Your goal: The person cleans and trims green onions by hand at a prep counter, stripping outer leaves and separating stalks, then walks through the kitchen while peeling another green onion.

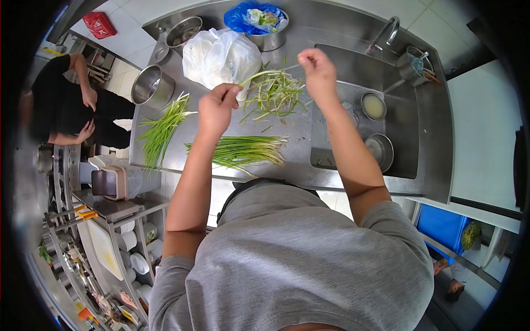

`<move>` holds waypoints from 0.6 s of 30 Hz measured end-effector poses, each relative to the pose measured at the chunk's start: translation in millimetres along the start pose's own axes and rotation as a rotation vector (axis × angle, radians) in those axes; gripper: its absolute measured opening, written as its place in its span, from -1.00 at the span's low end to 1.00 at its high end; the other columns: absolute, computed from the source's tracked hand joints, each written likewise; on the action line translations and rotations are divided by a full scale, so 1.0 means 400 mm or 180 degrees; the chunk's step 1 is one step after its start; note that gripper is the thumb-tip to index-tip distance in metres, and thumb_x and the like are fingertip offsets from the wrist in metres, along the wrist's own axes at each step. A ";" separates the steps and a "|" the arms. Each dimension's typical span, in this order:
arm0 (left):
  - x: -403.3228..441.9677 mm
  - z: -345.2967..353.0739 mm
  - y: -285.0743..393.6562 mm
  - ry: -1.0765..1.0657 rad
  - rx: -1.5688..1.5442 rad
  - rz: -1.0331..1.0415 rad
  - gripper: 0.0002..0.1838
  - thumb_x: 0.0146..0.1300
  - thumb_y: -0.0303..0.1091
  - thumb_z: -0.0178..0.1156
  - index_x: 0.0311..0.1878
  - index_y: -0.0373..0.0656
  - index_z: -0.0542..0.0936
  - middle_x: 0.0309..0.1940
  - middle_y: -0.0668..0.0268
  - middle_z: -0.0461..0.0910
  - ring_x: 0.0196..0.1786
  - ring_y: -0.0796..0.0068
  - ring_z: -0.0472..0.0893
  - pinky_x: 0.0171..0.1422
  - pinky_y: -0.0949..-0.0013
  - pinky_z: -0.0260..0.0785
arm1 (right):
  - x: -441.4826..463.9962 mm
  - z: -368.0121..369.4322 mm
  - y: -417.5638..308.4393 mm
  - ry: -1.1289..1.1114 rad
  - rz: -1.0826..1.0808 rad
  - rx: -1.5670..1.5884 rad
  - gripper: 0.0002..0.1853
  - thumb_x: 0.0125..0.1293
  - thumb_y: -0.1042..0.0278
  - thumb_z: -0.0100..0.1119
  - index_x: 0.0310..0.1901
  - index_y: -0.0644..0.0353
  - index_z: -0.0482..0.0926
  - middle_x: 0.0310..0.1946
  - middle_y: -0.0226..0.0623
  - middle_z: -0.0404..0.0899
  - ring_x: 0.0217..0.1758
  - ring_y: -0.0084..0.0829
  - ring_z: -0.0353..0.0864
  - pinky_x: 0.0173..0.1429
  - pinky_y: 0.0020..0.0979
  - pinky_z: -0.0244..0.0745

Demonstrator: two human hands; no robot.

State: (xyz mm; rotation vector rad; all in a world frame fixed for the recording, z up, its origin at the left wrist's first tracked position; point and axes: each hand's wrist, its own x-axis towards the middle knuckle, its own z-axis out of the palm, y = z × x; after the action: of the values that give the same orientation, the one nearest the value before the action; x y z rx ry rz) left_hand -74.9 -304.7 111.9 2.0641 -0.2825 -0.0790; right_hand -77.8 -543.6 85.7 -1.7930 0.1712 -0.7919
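My left hand (216, 108) pinches a thin green onion stalk (255, 77) near the white plastic bag. The stalk slants up to the right, toward my right hand (318, 75), whose fingers are closed together at its thin pale end. Under the stalk lies a loose heap of trimmed onion scraps (279, 94) on the steel counter (221, 126). Closer to my body is a thick bunch of green onions (245, 150), its pale ends to the right. Another green bunch (164, 127) lies at the left, beyond my left forearm.
Behind the hands stand a white plastic bag (221, 58), a pot with a blue bag (268, 39), and a steel pot (153, 87). The sink (406, 149) at right holds two bowls beneath a faucet (389, 34). A person in black (61, 105) stands at far left.
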 end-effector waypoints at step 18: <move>-0.034 0.065 0.013 -0.0157 -0.0059 -0.0364 -0.74 0.28 -0.26 0.06 -0.35 -0.25 0.61 -0.77 0.35 0.39 -0.69 0.60 0.34 -0.57 0.44 0.18 | -0.122 0.127 -0.005 -0.1258 0.1959 0.2751 -0.86 0.21 0.41 0.19 -0.25 0.28 0.53 -0.43 -0.37 0.53 -0.42 -0.61 0.43 -0.28 -0.56 0.36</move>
State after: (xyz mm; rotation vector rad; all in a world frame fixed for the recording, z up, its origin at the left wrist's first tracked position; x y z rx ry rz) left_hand -93.6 -326.2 102.9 2.0609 -0.1930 -0.2018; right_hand -85.7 -479.3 58.4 -0.9454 0.0863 -0.0186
